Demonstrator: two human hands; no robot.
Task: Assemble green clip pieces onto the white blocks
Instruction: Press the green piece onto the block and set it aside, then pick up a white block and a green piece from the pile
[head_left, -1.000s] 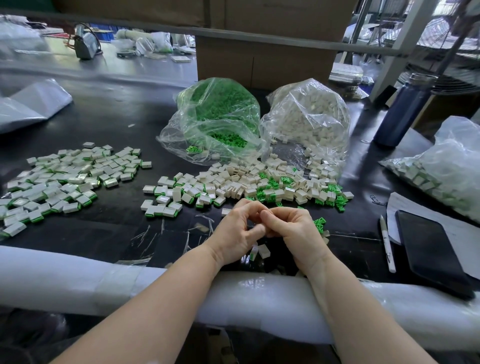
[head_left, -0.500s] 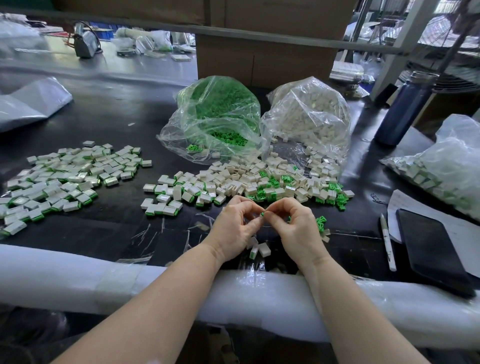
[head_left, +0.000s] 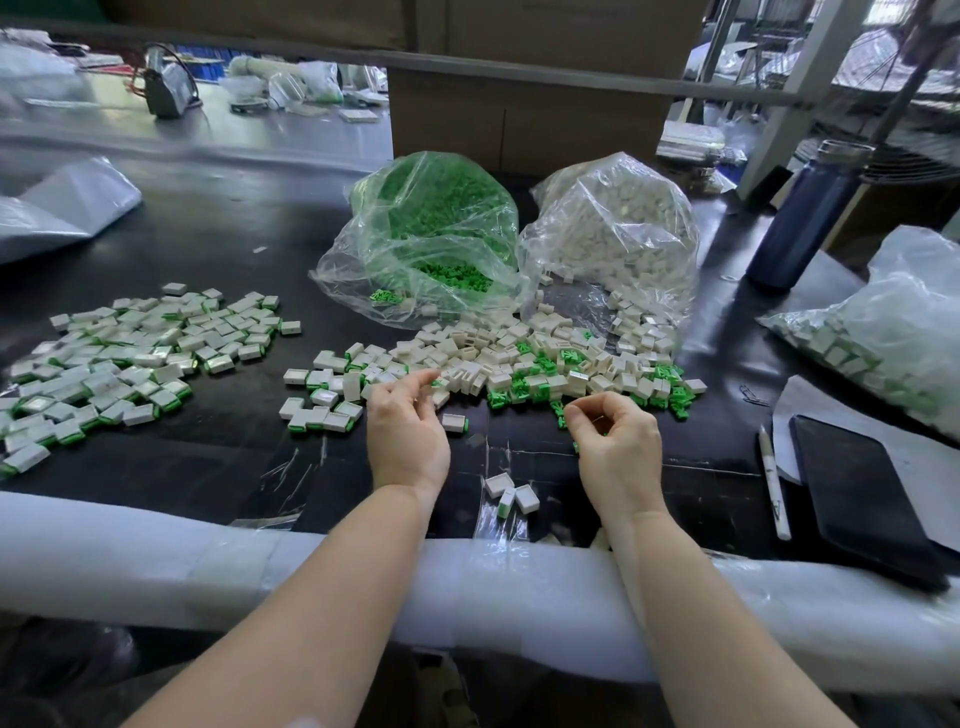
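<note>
Loose white blocks (head_left: 519, 358) and green clips (head_left: 670, 395) lie mixed in a pile across the middle of the black table. My left hand (head_left: 408, 431) reaches toward the pile's left end with its fingers loosely spread and nothing in them. An assembled block (head_left: 454, 422) with a green edge lies on the table just right of that hand. My right hand (head_left: 615, 441) has curled fingers, and its thumb and forefinger pinch a green clip (head_left: 560, 417) at the pile's near edge. Three more blocks (head_left: 511, 493) lie between my wrists.
Finished blocks (head_left: 130, 358) are spread at the left, with a smaller group (head_left: 322, 405) nearer my left hand. Behind the pile stand a bag of green clips (head_left: 431, 234) and a bag of white blocks (head_left: 613, 239). At the right are a dark bottle (head_left: 805, 218), another bag (head_left: 893, 332), a pen (head_left: 774, 483) and a phone (head_left: 862, 499). White foam padding (head_left: 156, 566) covers the near edge.
My hands were together, working one block. They have separated; the assembled block now lies on the table, the left hand has moved toward the white blocks, the right to the green clips.
</note>
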